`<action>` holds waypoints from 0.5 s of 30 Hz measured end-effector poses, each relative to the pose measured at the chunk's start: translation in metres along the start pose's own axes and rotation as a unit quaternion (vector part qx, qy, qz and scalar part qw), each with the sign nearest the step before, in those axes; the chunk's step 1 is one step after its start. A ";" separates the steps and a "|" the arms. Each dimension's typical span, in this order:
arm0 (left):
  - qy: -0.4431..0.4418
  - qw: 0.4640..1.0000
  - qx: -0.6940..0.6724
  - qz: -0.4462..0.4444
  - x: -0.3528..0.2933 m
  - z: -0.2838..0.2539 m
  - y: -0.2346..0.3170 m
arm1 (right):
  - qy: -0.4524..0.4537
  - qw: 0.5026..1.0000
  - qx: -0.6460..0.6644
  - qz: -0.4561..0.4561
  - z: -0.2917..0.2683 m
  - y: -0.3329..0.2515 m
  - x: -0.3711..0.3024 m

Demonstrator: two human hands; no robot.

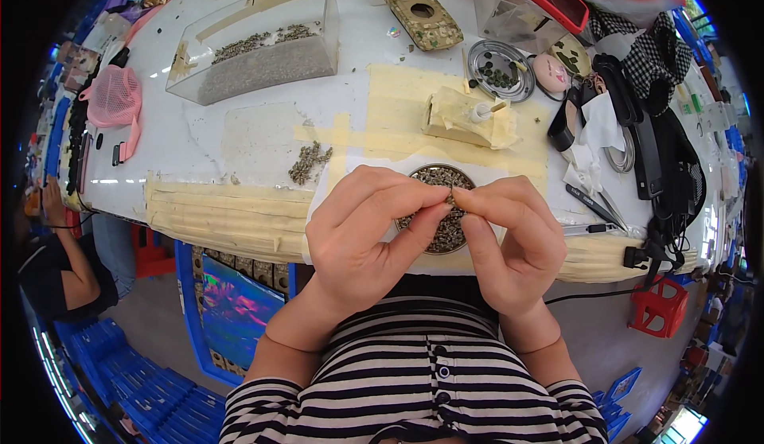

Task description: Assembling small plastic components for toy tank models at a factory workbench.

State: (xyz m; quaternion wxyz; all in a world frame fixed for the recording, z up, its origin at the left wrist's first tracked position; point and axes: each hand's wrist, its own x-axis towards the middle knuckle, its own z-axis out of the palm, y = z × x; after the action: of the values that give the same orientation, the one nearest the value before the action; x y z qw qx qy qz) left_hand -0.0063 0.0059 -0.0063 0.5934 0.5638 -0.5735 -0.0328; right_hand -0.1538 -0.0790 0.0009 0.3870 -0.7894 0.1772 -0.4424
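My left hand [358, 233] and my right hand [516, 241] meet fingertip to fingertip over a round dish [434, 165]. Each is closed in a pinch around one tiny greyish piece [452, 192], mostly hidden by the fingertips. Many small mottled grey-brown pieces [438, 231] fill the dish, partly covered by my fingers. Beyond the dish sits a tape-wrapped block [458, 124] bearing a small white pot [482, 112] with a thin stick in it. A loose heap of similar pieces [309, 162] lies left of my left hand.
A clear box [263, 78] of small pieces stands far left, a camouflage model vehicle hull [423, 18] at the back. A metal dish [477, 51] of dark green parts is to its right. Tweezers [593, 204] lie near my right hand. Another person [68, 265] sits at left.
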 end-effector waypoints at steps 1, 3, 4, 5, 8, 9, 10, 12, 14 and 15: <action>0.001 1.000 -0.005 -0.003 0.000 0.000 0.000 | 0.000 1.000 -0.001 0.000 0.000 0.000 0.000; 0.001 1.000 -0.013 -0.007 -0.001 0.000 -0.002 | 0.000 1.000 -0.002 0.001 0.001 0.000 0.000; 0.002 1.000 -0.017 -0.010 -0.001 0.000 -0.002 | 0.001 1.000 -0.003 0.001 0.001 0.000 0.000; 0.003 1.000 -0.020 -0.011 0.000 -0.001 -0.002 | 0.002 1.000 -0.004 0.002 0.002 0.000 0.000; 0.005 0.999 -0.027 -0.018 0.001 0.001 -0.002 | 0.006 1.000 -0.008 0.002 0.003 0.000 0.001; 0.004 0.999 -0.028 -0.020 0.002 0.001 -0.001 | 0.007 1.000 -0.015 0.003 0.002 -0.001 0.001; 0.001 0.999 -0.029 -0.023 0.002 0.001 -0.001 | 0.004 1.000 -0.019 -0.003 0.002 0.000 0.000; 0.008 1.000 -0.011 -0.015 -0.001 0.001 -0.004 | 0.000 1.000 -0.026 -0.018 0.003 0.002 0.002; 0.011 1.000 -0.008 -0.006 0.000 0.002 -0.004 | -0.003 0.999 -0.036 -0.019 -0.002 0.002 0.005; 0.013 1.000 -0.006 -0.003 0.001 0.001 -0.005 | -0.005 0.999 -0.035 -0.019 -0.003 0.002 0.006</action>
State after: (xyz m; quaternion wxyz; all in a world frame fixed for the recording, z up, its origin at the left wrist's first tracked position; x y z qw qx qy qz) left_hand -0.0041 0.0023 -0.0091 0.6041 0.5624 -0.5638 -0.0307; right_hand -0.1523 -0.0855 0.0036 0.3514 -0.8080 0.1756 -0.4392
